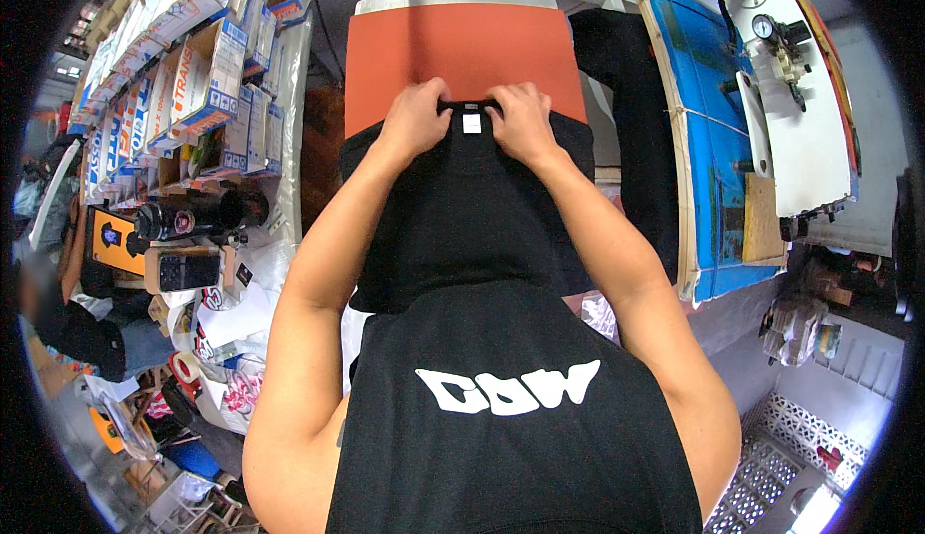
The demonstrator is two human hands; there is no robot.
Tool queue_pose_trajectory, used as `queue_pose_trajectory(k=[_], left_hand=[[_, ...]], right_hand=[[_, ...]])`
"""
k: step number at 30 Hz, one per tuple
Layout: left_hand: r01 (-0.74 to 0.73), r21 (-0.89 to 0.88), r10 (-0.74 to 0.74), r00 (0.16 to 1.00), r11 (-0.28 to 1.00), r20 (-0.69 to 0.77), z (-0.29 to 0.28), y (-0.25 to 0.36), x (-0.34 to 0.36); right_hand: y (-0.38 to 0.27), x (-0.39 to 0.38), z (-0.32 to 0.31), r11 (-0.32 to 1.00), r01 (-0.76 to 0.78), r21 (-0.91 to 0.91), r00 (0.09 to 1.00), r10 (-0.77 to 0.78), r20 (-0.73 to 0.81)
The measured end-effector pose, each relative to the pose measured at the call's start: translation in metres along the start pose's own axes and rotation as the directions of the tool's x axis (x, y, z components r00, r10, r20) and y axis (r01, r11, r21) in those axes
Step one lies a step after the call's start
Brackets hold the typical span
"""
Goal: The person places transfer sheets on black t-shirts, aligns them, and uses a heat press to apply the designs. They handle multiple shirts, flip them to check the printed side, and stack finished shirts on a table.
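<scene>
A black T-shirt [453, 208] lies over an orange-red flat board [458, 48], its collar partway up the board and its lower part near my body. My left hand [417, 120] is closed on the collar's left side, thumb toward the neck opening. On the collar's right side, my right hand [523, 122] is closed in the same way. Between my hands a small white label [471, 124] shows at the neckline. The far end of the board stays bare beyond the shirt.
At left, cardboard boxes [207, 77] are stacked above a cluttered surface with a black bottle [188, 218] and a phone [189, 271]. A blue-meshed frame [699, 139] and a pressure gauge [764, 27] stand at right. Another person [82, 332] is at far left.
</scene>
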State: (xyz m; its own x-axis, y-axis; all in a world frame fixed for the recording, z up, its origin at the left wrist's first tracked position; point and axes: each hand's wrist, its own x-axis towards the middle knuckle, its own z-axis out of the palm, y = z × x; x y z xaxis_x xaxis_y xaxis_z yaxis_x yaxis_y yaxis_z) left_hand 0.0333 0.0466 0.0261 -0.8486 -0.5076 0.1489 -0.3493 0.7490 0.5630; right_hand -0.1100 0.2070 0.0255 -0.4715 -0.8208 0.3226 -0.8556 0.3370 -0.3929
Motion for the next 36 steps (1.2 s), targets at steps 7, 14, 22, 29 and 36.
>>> queue_pose_trajectory(k=[7, 14, 22, 29, 36], left_hand=[[-0.174, 0.199, 0.180, 0.984, 0.964, -0.010, 0.010, 0.000, -0.047], [-0.130, -0.047, 0.109, 0.943, 0.990, -0.314, 0.030, -0.001, -0.063], [0.211, -0.289, -0.351, 0.386, 0.934, -0.853, -0.018, -0.080, -0.242], [0.848, -0.482, -0.605, -0.269, 0.221, -0.750, -0.016, -0.166, -0.559], [0.889, -0.444, -0.544, -0.428, -0.111, -0.721, -0.044, -0.152, -0.683]], right_hand=[[-0.029, -0.048, -0.002, 0.961, 0.276, 0.022, 0.954, -0.272, -0.126], [-0.057, -0.048, 0.012, 0.954, 0.301, 0.002, 0.948, -0.300, 0.110], [0.021, 0.014, -0.056, 0.897, 0.442, 0.018, 0.894, -0.442, 0.078], [0.237, 0.059, -0.455, 0.868, -0.102, -0.485, 0.907, -0.119, -0.404], [0.290, -0.009, -0.509, 0.724, -0.394, -0.566, 0.878, 0.114, -0.465]])
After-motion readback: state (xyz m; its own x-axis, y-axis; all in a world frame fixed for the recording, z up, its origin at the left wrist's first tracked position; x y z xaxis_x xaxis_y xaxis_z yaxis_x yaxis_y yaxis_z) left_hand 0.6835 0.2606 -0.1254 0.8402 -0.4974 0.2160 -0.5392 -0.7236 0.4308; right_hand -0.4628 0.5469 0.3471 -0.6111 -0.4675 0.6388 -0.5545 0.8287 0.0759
